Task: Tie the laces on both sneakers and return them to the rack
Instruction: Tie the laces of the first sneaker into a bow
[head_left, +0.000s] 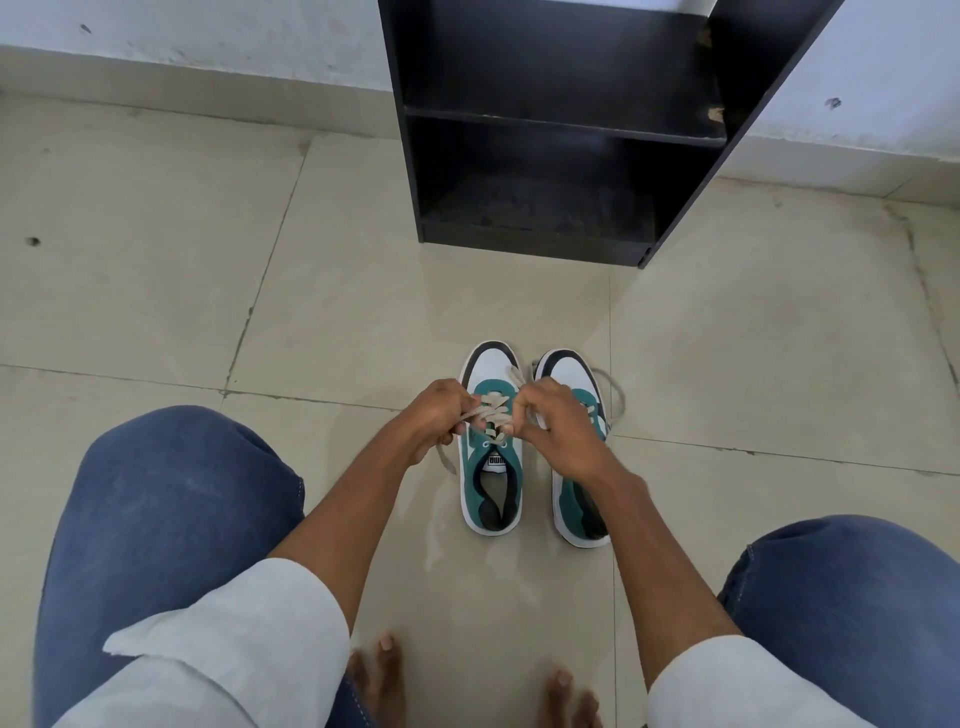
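Note:
Two teal, white and black sneakers stand side by side on the tiled floor, toes pointing at the rack. Over the left sneaker (491, 488) both hands work its beige laces (493, 408). My left hand (434, 415) pinches one lace end at the shoe's left side. My right hand (553, 423) grips the other end above the tongue and partly covers the right sneaker (574, 376). A loose lace loop (618, 395) of the right sneaker hangs out to its right. The black rack (561, 130) stands beyond the shoes with bare shelves.
My knees in blue jeans (171, 499) frame the shoes on both sides, and my bare toes (384, 670) show at the bottom. A white wall with a low ledge (182, 67) runs behind the rack. Beige floor tiles (363, 312) lie between the shoes and the rack.

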